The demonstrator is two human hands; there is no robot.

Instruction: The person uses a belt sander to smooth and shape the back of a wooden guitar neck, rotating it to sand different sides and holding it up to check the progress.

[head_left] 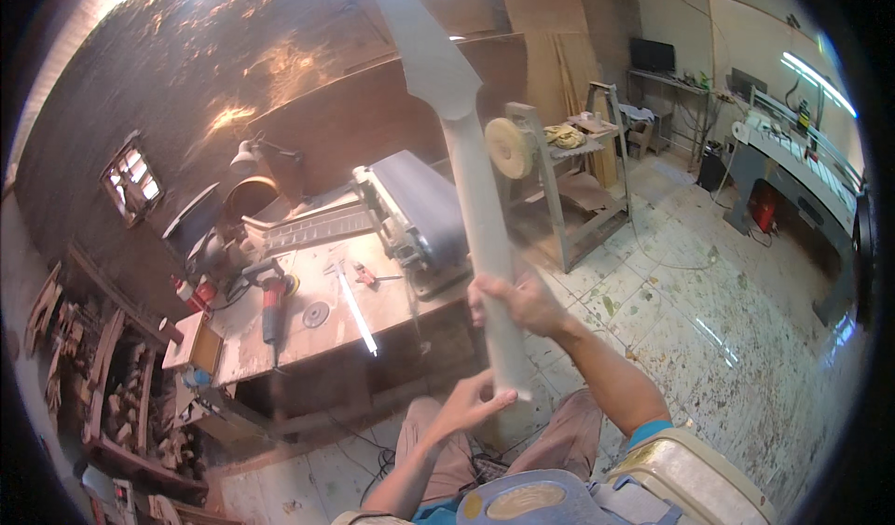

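Note:
A pale, unpainted wooden guitar neck point(477, 194) rises in front of me, its broad headstock point(433, 63) up and tilted to the left. My right hand point(524, 303) is wrapped round the lower part of the shaft. At the bottom end, my left hand point(469, 402) holds the neck between thumb and fingers. Just behind the shaft stands a belt sander point(415, 213) with a grey belt, on the workbench point(303, 334). The neck appears apart from the belt, though the exact gap is hard to judge.
On the bench lie a red-and-black power tool point(272, 306), a round disc point(316, 314), a metal straightedge point(357, 310) and a desk lamp point(246, 157). A buffing wheel point(510, 148) stands behind, beside a metal rack point(550, 189). Wood scraps point(172, 455) fill shelves at left. A large machine point(792, 171) stands right.

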